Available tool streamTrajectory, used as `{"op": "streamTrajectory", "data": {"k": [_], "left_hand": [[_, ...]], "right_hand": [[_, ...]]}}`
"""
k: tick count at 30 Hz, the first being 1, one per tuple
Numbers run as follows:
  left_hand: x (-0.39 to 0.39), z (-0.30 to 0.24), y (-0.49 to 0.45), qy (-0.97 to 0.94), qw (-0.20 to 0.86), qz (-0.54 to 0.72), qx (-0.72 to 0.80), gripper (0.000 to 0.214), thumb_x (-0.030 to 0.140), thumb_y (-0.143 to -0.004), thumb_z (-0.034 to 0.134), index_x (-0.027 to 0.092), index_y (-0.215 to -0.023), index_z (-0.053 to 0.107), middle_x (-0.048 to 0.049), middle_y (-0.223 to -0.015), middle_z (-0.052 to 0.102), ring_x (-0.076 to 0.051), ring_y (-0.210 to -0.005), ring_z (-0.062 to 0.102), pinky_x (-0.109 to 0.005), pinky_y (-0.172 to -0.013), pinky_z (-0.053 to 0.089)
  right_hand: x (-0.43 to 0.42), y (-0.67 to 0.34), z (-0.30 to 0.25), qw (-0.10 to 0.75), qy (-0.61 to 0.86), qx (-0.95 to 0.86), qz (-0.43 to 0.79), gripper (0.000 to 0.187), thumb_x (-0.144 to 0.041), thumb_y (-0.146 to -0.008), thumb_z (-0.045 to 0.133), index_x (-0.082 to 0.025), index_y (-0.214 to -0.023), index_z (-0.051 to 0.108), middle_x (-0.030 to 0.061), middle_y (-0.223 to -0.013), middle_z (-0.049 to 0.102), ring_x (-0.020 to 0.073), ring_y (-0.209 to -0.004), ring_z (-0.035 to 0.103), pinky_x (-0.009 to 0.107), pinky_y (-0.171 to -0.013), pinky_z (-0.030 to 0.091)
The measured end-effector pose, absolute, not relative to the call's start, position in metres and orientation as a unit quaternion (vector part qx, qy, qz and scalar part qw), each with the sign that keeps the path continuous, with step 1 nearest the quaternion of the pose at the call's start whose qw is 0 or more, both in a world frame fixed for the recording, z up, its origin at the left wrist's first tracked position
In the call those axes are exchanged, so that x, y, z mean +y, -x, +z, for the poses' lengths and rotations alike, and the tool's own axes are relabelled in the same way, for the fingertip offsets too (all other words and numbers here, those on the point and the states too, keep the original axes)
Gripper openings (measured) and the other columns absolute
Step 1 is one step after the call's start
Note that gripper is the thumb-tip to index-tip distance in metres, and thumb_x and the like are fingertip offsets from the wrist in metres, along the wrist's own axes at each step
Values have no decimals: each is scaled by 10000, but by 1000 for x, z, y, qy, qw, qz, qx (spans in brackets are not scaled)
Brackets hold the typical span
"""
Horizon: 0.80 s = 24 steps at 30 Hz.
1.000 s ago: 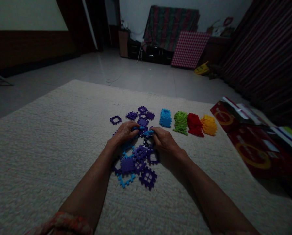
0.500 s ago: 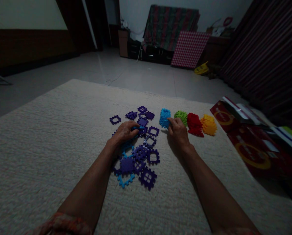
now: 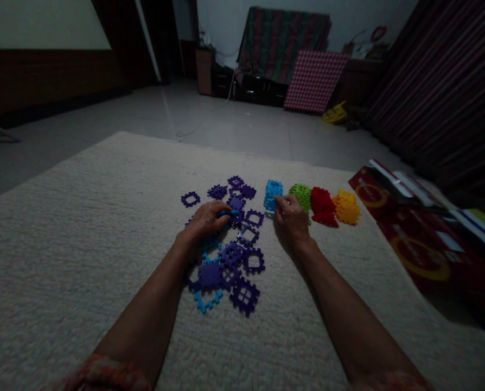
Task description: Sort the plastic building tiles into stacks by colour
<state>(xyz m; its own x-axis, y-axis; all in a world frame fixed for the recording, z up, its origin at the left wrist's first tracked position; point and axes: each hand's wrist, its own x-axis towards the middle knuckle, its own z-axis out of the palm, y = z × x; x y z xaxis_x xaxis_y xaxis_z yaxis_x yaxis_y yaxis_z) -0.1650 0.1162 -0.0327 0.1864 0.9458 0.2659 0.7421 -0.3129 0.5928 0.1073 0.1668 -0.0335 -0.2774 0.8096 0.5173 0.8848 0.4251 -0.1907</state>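
My left hand is closed around a blue building tile with notched edges, just above the loose pieces. Around and below it lie several purple interlocking tiles, some solid and some with window-like holes. A light blue frame tile pokes out from under them. My right hand has its fingers drawn together, fingertips at the right side of a light blue tile stack. Whether they grip a piece there is too small to tell. Behind that hand, a green tile stack is partly covered.
To the right stand a red tile stack and a yellow tile stack. Red boxes line the right edge of the cream quilted mat. Tiled floor and a cloth-covered cabinet lie beyond.
My right hand has shifted slightly left, its fingertips now further over the light blue stack. My left hand stays in place, still holding the blue tile.
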Motion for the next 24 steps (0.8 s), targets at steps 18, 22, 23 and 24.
{"op": "streamTrajectory", "data": {"k": [18, 22, 23, 24], "left_hand": [[115, -29, 163, -750, 161, 288, 573, 277, 200, -810, 617, 235, -1052, 747, -81, -1151, 723, -250, -1098, 648, -424, -1014, 482], [115, -30, 164, -753, 163, 291, 567, 273, 203, -819, 617, 230, -1057, 746, -89, -1135, 724, -250, -1085, 653, -431, -1007, 486], [114, -30, 164, -753, 165, 292, 565, 272, 204, -820, 615, 233, -1058, 745, -86, -1131, 725, -248, -1082, 653, -430, -1006, 487], [114, -29, 164, -752, 168, 293, 565, 271, 205, -819, 615, 237, -1056, 745, -81, -1130, 725, -246, -1082, 653, -429, -1006, 487]], "right_hand": [[167, -103, -35, 270, 560, -780, -70, 325, -211, -923, 499, -193, -1207, 658, 104, -1079, 608, 208, -830, 565, 287, -654, 410], [166, -102, -33, 277, 556, -781, -67, 316, -223, -916, 508, -190, -1196, 650, 115, -1103, 599, 226, -881, 575, 302, -700, 451], [167, -103, -33, 281, 554, -781, -66, 325, -221, -909, 513, -184, -1205, 643, 122, -1122, 597, 237, -911, 579, 315, -727, 468], [167, -103, -34, 287, 552, -780, -65, 341, -218, -900, 521, -174, -1219, 633, 132, -1147, 592, 250, -948, 581, 331, -760, 484]]}}
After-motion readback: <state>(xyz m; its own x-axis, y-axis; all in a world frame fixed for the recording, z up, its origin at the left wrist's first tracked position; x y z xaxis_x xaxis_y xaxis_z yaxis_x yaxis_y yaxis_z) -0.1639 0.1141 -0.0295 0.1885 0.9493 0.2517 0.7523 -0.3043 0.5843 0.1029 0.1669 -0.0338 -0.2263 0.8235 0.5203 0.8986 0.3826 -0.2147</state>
